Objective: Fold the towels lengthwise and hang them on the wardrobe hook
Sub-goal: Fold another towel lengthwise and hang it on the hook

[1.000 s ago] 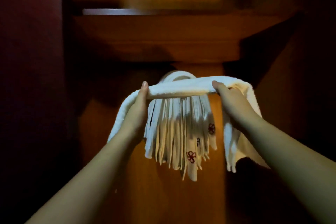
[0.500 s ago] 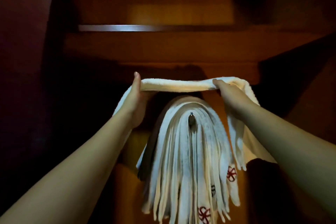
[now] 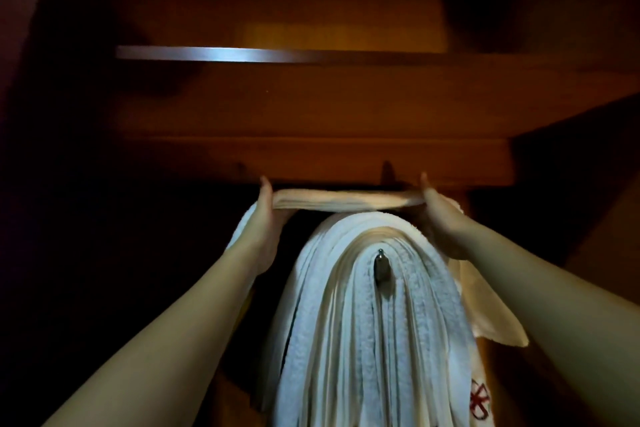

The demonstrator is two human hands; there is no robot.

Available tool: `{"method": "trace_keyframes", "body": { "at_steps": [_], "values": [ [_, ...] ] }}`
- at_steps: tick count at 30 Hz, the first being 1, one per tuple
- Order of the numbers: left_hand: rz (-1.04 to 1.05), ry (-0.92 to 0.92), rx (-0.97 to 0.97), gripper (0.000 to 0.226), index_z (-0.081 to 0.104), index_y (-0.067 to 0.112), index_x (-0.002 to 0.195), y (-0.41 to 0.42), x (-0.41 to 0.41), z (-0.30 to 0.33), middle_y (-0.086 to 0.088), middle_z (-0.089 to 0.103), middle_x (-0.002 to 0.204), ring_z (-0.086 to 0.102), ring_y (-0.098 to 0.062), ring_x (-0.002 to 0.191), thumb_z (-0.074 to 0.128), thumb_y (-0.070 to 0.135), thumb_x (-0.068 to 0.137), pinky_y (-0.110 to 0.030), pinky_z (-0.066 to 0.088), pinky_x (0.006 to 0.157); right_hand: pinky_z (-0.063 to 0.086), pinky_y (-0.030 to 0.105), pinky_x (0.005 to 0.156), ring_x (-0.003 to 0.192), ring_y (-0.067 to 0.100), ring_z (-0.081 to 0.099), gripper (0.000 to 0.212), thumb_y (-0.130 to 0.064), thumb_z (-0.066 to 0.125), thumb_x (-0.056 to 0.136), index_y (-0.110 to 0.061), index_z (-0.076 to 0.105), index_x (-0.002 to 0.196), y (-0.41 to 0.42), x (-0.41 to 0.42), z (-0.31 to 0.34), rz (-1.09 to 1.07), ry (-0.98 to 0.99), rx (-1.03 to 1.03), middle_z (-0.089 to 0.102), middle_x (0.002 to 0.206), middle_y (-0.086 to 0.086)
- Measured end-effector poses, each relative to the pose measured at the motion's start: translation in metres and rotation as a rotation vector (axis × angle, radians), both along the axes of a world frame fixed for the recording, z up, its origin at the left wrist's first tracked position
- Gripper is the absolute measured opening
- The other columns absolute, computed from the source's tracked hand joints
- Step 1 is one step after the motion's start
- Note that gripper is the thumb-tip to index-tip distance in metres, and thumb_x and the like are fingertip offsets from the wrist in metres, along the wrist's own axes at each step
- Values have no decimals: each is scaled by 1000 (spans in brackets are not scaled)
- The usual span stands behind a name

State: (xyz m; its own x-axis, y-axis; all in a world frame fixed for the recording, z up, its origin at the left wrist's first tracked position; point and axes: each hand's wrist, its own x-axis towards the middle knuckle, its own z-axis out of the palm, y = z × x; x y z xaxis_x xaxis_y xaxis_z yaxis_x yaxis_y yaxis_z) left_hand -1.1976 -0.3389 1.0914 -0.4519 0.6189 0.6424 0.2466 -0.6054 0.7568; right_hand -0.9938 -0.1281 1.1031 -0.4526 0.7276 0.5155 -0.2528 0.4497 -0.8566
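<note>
Dim wooden wardrobe panels and a shelf edge (image 3: 221,54) fill the background, with a thick stack of hung towels (image 3: 346,322) draped over the metal hook (image 3: 381,265). Above that stack, the folded towel (image 3: 346,200) stretches horizontally, long axis left to right. The left hand (image 3: 265,218) and right hand (image 3: 438,215) each grip one end, fingers curled around it, its ends hanging down behind the wrists.

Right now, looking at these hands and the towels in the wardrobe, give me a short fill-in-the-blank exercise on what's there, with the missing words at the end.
1. The folded white towel is stretched between ____ hands, the left hand and the right hand.
2. It is held ____ the stack of white hung towels.
3. The small metal hook tip pokes out at the ____ of that stack.
4. The embroidery at the lower right is ____.

Missing words: two; above; front; red
</note>
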Motion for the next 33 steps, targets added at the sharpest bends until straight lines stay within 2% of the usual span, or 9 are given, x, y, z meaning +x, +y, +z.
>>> {"method": "trace_keyframes", "body": {
  "at_steps": [5,8,12,17,21,26,29,31,33],
  "values": [
    [34,-44,42,92,55,15,139,8,-11,4,-4,62,135,53,-15,129,18,80,86,-37,30,115,42,70,99,122,37,59,112,-104,51,43,-24,72,118,28,-12,9,1,29,-25,61,135,15],
    [43,-55,4,107,44,16,148,10,-15,12,-6,51,148,44,-18,138,23,90,74,-45,21,121,51,56,97,106,33,68,95,-96,53,55,-20,77,108,9,-16,19,-9,24,-33,71,117,15],
    [36,-103,-78,98,35,17,153,20,-27,9,-6,38,157,34,-17,145,14,85,85,-42,16,123,55,41,78,84,30,69,69,-79,40,84,-18,73,90,-30,-8,14,-37,1,-10,72,93,14],
    [-28,-230,-69,94,39,18,151,23,-36,-31,-4,42,153,35,-18,144,12,82,88,-29,19,115,49,36,67,79,25,64,61,-66,24,98,-19,63,107,-12,-8,-4,86,26,-100,68,88,11],
    [-141,-378,22,117,53,17,142,19,-54,-69,-12,55,143,49,-26,135,35,100,62,-46,21,121,48,47,96,104,33,66,83,-82,19,88,-18,66,113,14,2,-28,203,94,-303,70,111,20],
    [-193,-561,94,105,57,4,134,10,-68,-97,-22,62,131,55,-31,128,31,89,79,-42,31,117,35,47,114,116,35,61,74,-71,28,92,-16,66,122,52,11,-47,88,128,-422,73,103,21],
    [17,-666,66,67,60,6,125,6,-71,-103,-18,65,118,60,-28,112,37,63,97,-35,40,106,34,43,115,117,33,60,61,-51,40,94,-7,60,132,77,14,-61,11,101,-467,71,109,19],
    [72,-737,63,44,64,11,116,3,-73,-106,-13,66,106,62,-24,89,42,46,100,-32,48,86,44,40,106,104,32,63,50,-43,39,99,-2,64,113,55,18,-70,-10,88,-521,67,109,19],
    [92,-792,46,41,66,10,121,4,-75,-117,-12,70,112,64,-24,87,47,39,98,-31,51,83,53,32,75,77,27,59,44,-36,36,103,-4,60,86,38,20,-87,6,101,-569,64,83,15]
  ]
}}
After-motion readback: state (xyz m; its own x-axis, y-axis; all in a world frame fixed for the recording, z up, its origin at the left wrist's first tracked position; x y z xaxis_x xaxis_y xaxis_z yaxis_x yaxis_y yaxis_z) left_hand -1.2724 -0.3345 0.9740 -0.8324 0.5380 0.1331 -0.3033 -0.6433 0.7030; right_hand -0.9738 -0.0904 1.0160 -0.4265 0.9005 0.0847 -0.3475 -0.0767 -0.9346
